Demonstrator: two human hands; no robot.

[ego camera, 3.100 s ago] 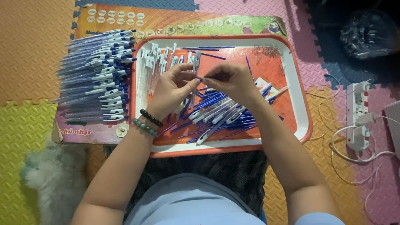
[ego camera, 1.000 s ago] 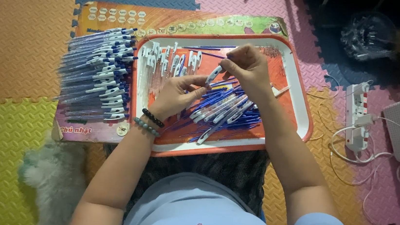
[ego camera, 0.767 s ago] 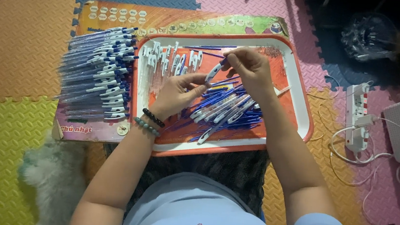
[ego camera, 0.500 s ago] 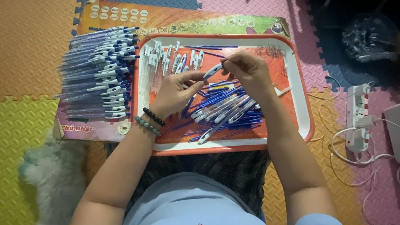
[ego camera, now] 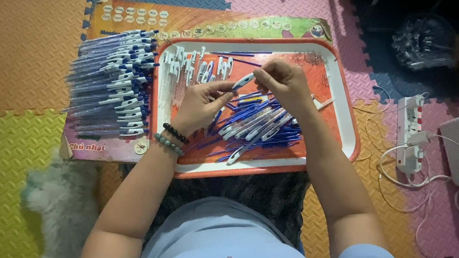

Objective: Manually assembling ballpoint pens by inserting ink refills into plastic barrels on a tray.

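Tray [ego camera: 340, 95]: smooth orange plastic, white rim, on textured foam floor mat [ego camera: 19, 41]. Pens [ego camera: 258, 126]: slim, blue-white, heaped. My left hand [ego camera: 201, 105] and right hand [ego camera: 281, 83], fingers pinched shut, gripped one pen barrel [ego camera: 243, 80] above the tray.
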